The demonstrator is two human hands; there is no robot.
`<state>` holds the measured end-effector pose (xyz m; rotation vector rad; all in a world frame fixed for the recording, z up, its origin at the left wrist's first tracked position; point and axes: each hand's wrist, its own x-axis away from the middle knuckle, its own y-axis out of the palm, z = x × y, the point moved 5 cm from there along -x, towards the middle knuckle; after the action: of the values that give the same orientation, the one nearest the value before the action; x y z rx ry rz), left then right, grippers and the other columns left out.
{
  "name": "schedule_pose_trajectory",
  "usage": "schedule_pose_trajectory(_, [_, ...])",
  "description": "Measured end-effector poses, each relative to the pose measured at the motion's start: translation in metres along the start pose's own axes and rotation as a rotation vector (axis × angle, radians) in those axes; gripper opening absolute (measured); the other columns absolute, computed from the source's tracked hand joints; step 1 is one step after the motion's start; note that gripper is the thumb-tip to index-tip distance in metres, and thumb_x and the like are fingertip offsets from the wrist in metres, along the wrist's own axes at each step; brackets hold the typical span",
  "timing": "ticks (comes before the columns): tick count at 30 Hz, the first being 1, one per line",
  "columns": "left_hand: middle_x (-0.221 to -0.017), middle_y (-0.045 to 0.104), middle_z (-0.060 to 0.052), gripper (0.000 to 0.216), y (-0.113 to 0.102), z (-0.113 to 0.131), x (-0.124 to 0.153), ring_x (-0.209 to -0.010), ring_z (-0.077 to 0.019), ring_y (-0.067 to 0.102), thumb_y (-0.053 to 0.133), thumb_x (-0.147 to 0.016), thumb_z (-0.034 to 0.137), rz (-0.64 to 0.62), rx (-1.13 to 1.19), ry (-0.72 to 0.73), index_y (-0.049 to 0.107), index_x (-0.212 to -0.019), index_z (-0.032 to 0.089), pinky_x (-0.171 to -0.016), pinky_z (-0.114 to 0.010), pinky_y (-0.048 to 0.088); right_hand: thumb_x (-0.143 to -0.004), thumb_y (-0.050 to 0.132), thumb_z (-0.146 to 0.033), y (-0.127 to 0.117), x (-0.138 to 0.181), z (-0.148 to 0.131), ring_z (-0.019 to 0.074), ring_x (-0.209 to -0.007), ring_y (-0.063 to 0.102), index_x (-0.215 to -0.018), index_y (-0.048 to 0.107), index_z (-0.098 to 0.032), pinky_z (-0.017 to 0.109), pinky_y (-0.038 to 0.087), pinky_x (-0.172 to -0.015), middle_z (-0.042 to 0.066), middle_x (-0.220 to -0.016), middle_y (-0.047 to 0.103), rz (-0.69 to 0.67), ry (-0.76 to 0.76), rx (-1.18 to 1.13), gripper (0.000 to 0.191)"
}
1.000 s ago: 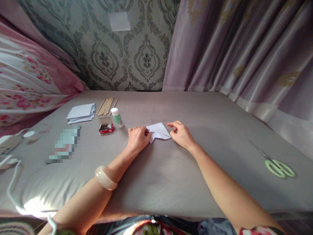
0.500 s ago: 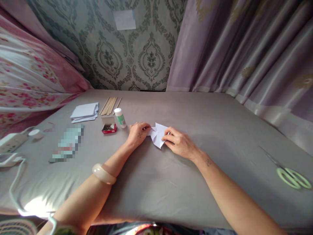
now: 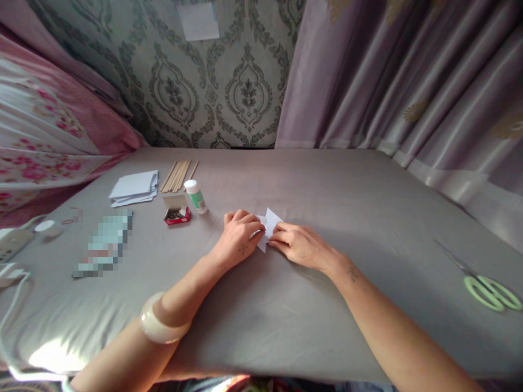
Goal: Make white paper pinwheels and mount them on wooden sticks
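A small white paper pinwheel (image 3: 273,218) with pointed, folded corners is between my two hands above the grey cloth. My left hand (image 3: 241,237) is closed on its left side, fingers bent over the paper near the middle. From the right, my right hand (image 3: 300,245) pinches the other side between thumb and fingers. Much of the paper is hidden behind the fingers. Left of my hands stands a glue stick (image 3: 196,197) with a white cap, beside an open red box (image 3: 177,215) of small metal pieces, perhaps tacks.
Thin wooden sticks (image 3: 176,176) and a stack of white paper (image 3: 134,187) lie at the back left. A blurred-out pale object (image 3: 105,242) and a white power strip (image 3: 14,242) are on the left. Scissors (image 3: 484,288) with green handles lie far right.
My left hand has moved right and over the paper's middle, covering more of it. My right hand still pinches its side. The view has shifted slightly.
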<state>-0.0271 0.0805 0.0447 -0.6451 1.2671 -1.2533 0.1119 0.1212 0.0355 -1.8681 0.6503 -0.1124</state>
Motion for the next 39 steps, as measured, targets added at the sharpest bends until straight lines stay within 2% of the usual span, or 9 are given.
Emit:
schedule_pose_trajectory(3, [-0.091, 0.069, -0.004, 0.025, 0.002, 0.009, 0.002, -0.094, -0.0207, 0.05, 0.047, -0.092, 0.03, -0.086, -0.051, 0.078, 0.07, -0.084, 0.023, -0.083, -0.037, 0.029, -0.089, 0.055, -0.024, -0.002, 0.0, 0.0, 0.0139, -0.073, 0.06, -0.083, 0.072, -0.022, 0.024, 0.043, -0.069, 0.003, -0.084, 0.064, 0.008, 0.03, -0.052, 0.018])
schedule_pose_trajectory(6, [-0.091, 0.068, -0.005, 0.026, 0.004, 0.009, 0.002, -0.094, -0.0217, 0.049, 0.048, -0.091, 0.029, -0.136, -0.094, 0.092, 0.07, -0.081, 0.022, -0.081, -0.038, 0.029, -0.089, 0.056, -0.026, -0.004, -0.002, 0.003, 0.0136, -0.071, 0.06, -0.08, 0.071, -0.022, 0.024, 0.041, -0.066, 0.002, -0.08, 0.066, 0.029, 0.085, -0.107, 0.018])
schedule_pose_trajectory(11, [-0.094, 0.068, -0.003, 0.024, 0.005, 0.01, 0.002, -0.096, -0.0216, 0.048, 0.048, -0.092, 0.027, -0.156, -0.116, 0.115, 0.069, -0.082, 0.022, -0.082, -0.039, 0.028, -0.084, 0.061, -0.027, -0.001, -0.004, 0.014, 0.0138, -0.068, 0.061, -0.079, 0.071, -0.023, 0.023, 0.039, -0.062, 0.0, -0.081, 0.071, 0.077, 0.261, -0.17, 0.011])
schedule_pose_trajectory(17, [-0.095, 0.067, -0.005, 0.023, 0.005, 0.014, 0.005, -0.098, -0.0232, 0.048, 0.047, -0.091, 0.024, -0.155, -0.161, 0.134, 0.068, -0.083, 0.022, -0.084, -0.041, 0.028, -0.082, 0.06, -0.028, 0.011, -0.002, 0.025, 0.0165, -0.069, 0.065, -0.083, 0.071, -0.023, 0.025, 0.045, -0.063, 0.001, -0.077, 0.073, 0.156, 0.418, -0.289, 0.012])
schedule_pose_trajectory(32, [-0.095, 0.066, -0.007, 0.018, 0.006, 0.018, 0.007, -0.1, -0.0245, 0.046, 0.049, -0.088, 0.019, -0.158, -0.196, 0.145, 0.066, -0.081, 0.019, -0.086, -0.042, 0.03, -0.083, 0.059, -0.025, 0.013, -0.005, 0.02, 0.0187, -0.072, 0.067, -0.084, 0.069, -0.021, 0.028, 0.048, -0.068, 0.004, -0.079, 0.073, 0.181, 0.494, -0.247, 0.011])
schedule_pose_trajectory(39, [-0.092, 0.066, -0.006, 0.018, 0.007, 0.018, 0.008, -0.099, -0.0246, 0.046, 0.049, -0.088, 0.019, -0.17, -0.185, 0.141, 0.065, -0.08, 0.02, -0.085, -0.041, 0.03, -0.078, 0.066, -0.022, 0.008, -0.008, 0.019, 0.0181, -0.067, 0.065, -0.086, 0.065, -0.02, 0.028, 0.047, -0.063, 0.004, -0.076, 0.071, 0.226, 0.543, -0.166, 0.009])
